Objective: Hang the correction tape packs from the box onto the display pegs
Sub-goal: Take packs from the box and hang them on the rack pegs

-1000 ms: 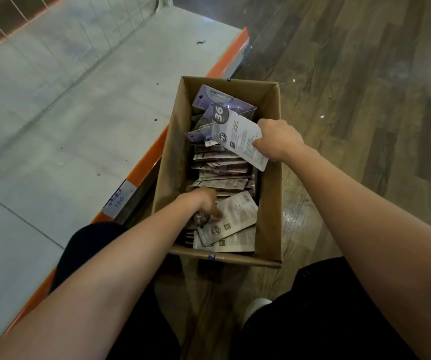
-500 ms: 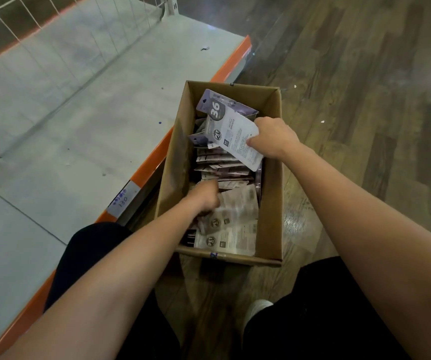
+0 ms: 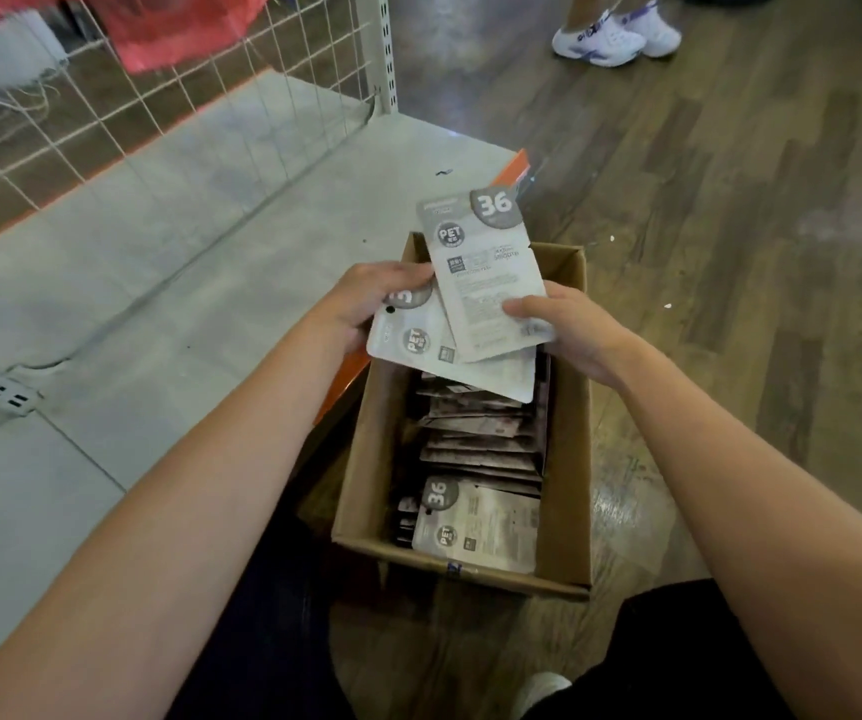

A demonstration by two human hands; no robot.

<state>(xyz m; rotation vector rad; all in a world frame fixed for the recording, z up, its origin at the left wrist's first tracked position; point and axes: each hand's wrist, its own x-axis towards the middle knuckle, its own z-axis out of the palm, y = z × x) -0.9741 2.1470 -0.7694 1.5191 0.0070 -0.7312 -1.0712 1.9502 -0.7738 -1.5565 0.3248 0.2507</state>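
A brown cardboard box (image 3: 566, 459) stands on the wooden floor, filled with several grey correction tape packs (image 3: 475, 532). Both hands are raised above its far end. My right hand (image 3: 569, 330) grips the lower edge of one upright pack (image 3: 486, 272) marked 36. My left hand (image 3: 366, 298) holds a second pack (image 3: 444, 361) that lies tilted beneath the first one, its far corner over the box. The two packs overlap between the hands.
A low grey shelf base (image 3: 148, 262) with an orange front edge lies to the left. A white wire grid panel (image 3: 169, 96) rises behind it, with pink items hanging at top left. Another person's white shoes (image 3: 616, 33) stand on the floor ahead.
Both hands rose out of the box. The left hand lifted a pack and brought it under the right hand's pack. The view tilted up, revealing the grid panel.
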